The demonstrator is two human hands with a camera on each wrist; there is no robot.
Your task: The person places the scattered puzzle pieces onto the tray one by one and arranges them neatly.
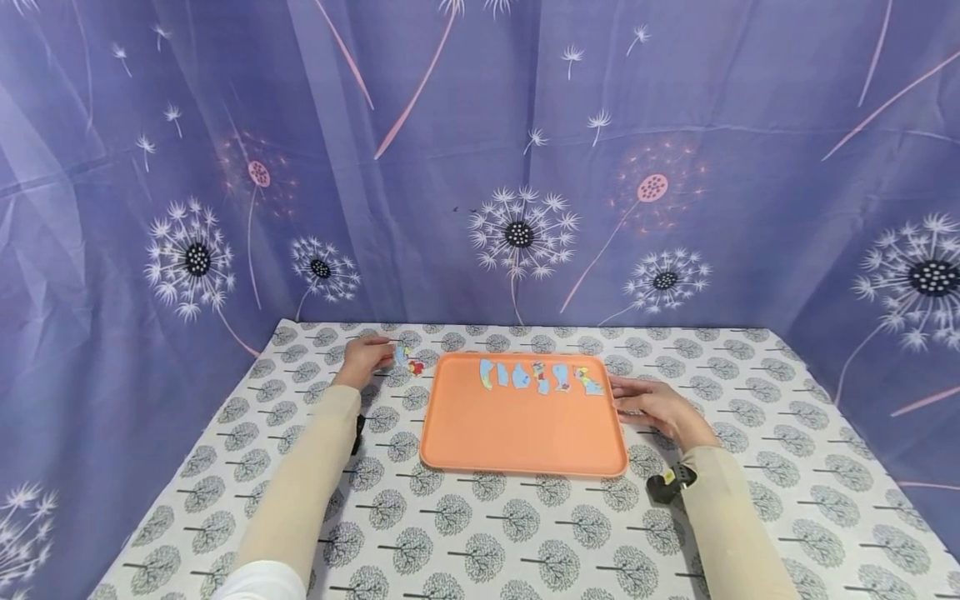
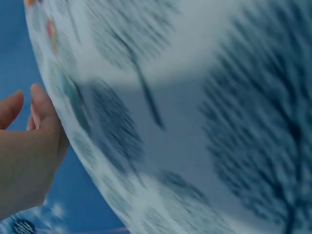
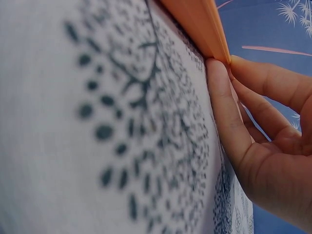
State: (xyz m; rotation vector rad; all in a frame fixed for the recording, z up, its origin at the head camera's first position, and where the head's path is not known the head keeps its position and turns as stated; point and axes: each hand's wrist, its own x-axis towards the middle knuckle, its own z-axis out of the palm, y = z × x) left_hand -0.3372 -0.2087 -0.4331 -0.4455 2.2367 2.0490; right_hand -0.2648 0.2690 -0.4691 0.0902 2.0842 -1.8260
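My left hand [image 1: 365, 361] rests on the cloth left of the tray, its fingertips beside a light blue puzzle piece [image 1: 401, 356]. In the left wrist view the thumb and fingers are apart, with nothing between them. A red puzzle piece [image 1: 416, 367] lies just to the right of the blue one. An orange tray [image 1: 525, 433] lies flat, with a row of several light blue puzzle pieces [image 1: 521, 377] along its far side. At the tray's right edge, my right hand [image 1: 660, 407] pinches the rim between thumb [image 3: 219, 80] and fingers.
A white tablecloth [image 1: 480, 542] with grey tree prints covers the table. Purple curtains [image 1: 420, 208] with dandelion prints hang behind it and at both sides. A black wrist device [image 1: 666, 485] sits at the right sleeve [image 1: 731, 525], close over the cloth.
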